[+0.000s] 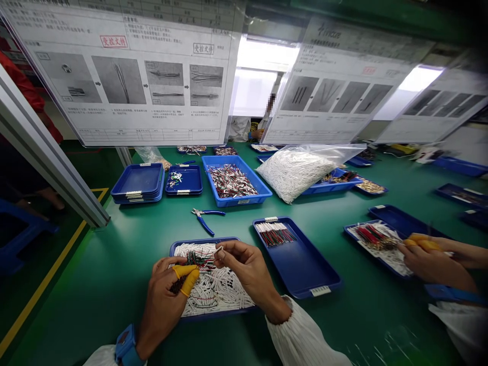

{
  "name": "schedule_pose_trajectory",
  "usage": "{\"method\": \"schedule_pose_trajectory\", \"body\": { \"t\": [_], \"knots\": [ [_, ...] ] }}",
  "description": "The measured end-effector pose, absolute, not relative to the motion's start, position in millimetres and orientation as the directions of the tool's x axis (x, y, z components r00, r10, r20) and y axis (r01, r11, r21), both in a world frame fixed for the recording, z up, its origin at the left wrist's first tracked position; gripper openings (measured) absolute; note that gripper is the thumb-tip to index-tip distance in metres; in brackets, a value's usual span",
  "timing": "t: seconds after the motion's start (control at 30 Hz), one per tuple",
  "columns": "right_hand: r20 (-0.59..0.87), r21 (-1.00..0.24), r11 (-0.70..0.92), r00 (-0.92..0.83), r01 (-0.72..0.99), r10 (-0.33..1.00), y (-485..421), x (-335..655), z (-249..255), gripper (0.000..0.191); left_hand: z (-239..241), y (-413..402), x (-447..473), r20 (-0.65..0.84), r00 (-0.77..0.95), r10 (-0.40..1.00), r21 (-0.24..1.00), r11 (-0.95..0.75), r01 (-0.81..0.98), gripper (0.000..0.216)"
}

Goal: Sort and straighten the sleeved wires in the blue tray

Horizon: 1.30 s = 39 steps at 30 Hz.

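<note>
My left hand (162, 292), with yellow finger cots on the thumb and index finger, is closed around a bundle of thin wires (177, 285), dark ends showing beside the palm. The thumb and fingers of my right hand (247, 267) pinch a small white tube (218, 249) close to the wires. Beneath both hands lies a blue tray (183, 242) filled with short white tubes (223, 292); red, green and black wires show between the hands. To the right, another blue tray (305, 267) bears a row of white-sleeved red and black wires (275, 235).
Blue-handled cutters (206, 218) lie behind my tray. Farther back are stacked blue trays (137, 183), a blue bin (238, 202) of wire pieces and a clear bag (293, 175) of white tubes. A co-worker's hands (434, 259) work at right. Printed sheets (152, 117) hang above.
</note>
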State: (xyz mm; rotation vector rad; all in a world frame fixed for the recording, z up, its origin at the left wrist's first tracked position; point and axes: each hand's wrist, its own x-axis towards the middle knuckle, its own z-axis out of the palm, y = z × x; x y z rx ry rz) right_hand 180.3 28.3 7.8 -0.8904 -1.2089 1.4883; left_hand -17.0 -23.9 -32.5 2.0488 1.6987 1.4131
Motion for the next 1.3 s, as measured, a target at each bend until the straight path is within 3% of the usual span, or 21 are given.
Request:
{"method": "schedule_pose_trajectory", "body": {
  "t": [0.13,0.4,0.6,1.3],
  "knots": [
    [0.032,-0.983,-0.028,-0.315,-0.184,0.948,30.4,183.7,6.0,0.029,-32.0,-23.3,-16.8,0.577,-0.072,0.814,0.61,-0.37,0.701,0.015],
    [0.077,-0.957,0.051,-0.079,-0.285,0.994,30.8,178.1,14.3,0.032,-32.6,-24.0,-17.2,0.563,-0.039,0.826,0.597,-0.374,0.709,0.014],
    [0.11,-0.94,0.063,-0.123,-0.336,0.986,31.3,169.1,17.9,0.02,-34.1,-24.9,-18.1,0.542,0.002,0.84,0.595,-0.386,0.705,0.012],
    [0.144,-0.949,0.056,-0.268,-0.31,0.953,31.2,167.2,12.0,0.018,-34.3,-23.9,-17.6,0.585,0.024,0.811,0.559,-0.425,0.712,0.009]
  ]
}}
